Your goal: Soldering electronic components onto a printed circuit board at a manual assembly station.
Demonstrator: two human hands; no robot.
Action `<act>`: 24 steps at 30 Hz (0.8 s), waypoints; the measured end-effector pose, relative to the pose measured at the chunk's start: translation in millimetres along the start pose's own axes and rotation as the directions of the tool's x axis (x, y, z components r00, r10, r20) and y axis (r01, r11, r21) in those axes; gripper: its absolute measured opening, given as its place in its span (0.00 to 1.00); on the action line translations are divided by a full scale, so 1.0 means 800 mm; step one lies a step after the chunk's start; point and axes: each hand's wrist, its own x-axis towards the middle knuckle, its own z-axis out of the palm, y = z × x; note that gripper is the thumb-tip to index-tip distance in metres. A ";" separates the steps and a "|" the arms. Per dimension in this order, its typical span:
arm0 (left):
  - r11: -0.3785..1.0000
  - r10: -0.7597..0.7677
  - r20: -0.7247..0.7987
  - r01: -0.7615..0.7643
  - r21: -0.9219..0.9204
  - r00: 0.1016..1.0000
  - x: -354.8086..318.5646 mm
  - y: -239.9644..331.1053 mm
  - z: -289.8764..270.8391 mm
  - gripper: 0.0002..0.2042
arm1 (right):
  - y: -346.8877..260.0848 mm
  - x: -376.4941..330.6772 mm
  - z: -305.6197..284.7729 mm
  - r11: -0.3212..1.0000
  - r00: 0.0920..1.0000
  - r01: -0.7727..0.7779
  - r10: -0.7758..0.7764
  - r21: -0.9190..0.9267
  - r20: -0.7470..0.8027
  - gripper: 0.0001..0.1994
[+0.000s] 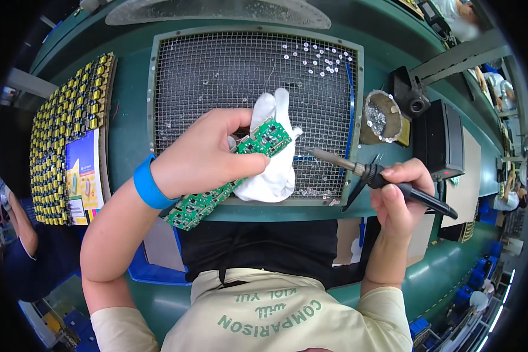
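My left hand (199,152), with a blue band at the wrist, pinches a long green circuit board (202,205) by its edge between thumb and fingers. The board runs diagonally under the hand. Its far end lies over a crumpled white glove (276,179). My right hand (403,193) is closed around the black handle of a soldering iron (366,171). The iron's tip points left, a short way from the board and apart from it. Black tweezers-like prongs (356,190) also stick out by the right fingers; how they are held is partly hidden.
Below the hands is a framed metal mesh (217,64) with small white round pieces (322,58) at its far right. A cup of metallic bits (376,117) stands right of it, near a black box (443,138). Many yellow-and-black components (64,129) stand at left beside a printed sheet (83,167).
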 end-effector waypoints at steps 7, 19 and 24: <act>0.998 0.016 -0.015 -0.015 0.065 1.000 -0.001 0.004 0.004 0.14 | 0.032 -0.007 0.068 0.982 0.970 0.027 0.019 0.184 -0.241 0.22; 0.993 -0.044 -0.010 0.042 -0.109 0.999 -0.008 -0.006 0.001 0.10 | 0.025 -0.001 0.136 0.978 0.948 -0.126 0.168 0.168 -0.270 0.39; 0.996 -0.018 0.056 0.023 -0.086 0.998 -0.007 -0.009 -0.002 0.10 | 0.025 0.006 0.132 0.984 0.950 -0.109 0.144 0.138 -0.278 0.38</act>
